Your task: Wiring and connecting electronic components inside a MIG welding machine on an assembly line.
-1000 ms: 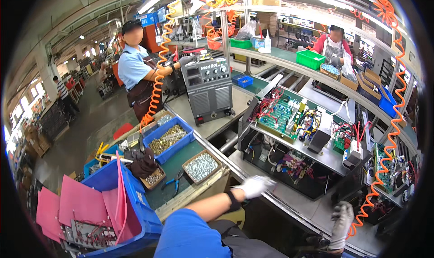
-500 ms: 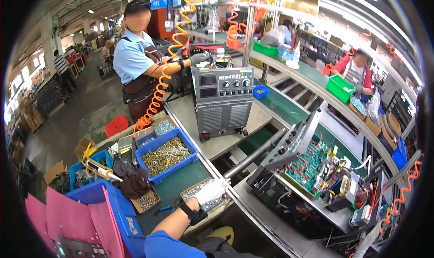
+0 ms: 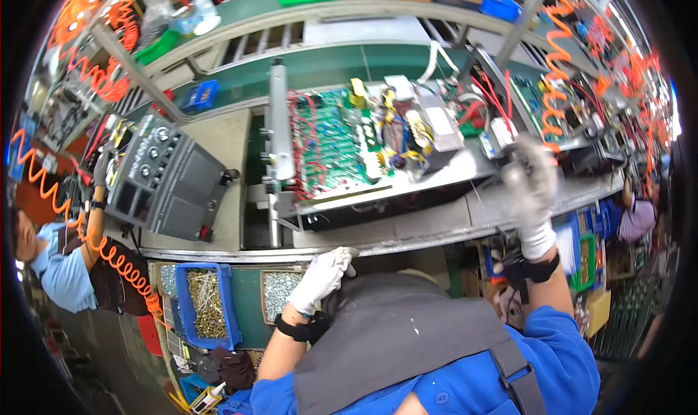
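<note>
My left hand (image 3: 322, 278), in a white glove, is held near the bench edge beside a box of small silver screws (image 3: 280, 291). Its fingers are curled together, and whatever they may hold is hidden. Off to the right, my gloved right hand (image 3: 534, 190) is smeared by motion at the right end of an opened machine (image 3: 407, 190). Its fingers cannot be made out. Inside that machine lie a green circuit board (image 3: 331, 142), red wires and wound coils. Its grey front panel (image 3: 279, 124) stands upright at the left end.
A closed grey machine (image 3: 171, 175) with knobs stands at left, a co-worker's gloved hand (image 3: 103, 166) behind it. A blue bin of brass-coloured bolts (image 3: 231, 306) sits lower left. Orange coiled hoses (image 3: 556, 81) hang at both sides. A metal rail (image 3: 240, 255) edges the line.
My view has swung right, so the opened machine is now central. My right hand has come into view at its right end. My left hand no longer lies over the screw box.
</note>
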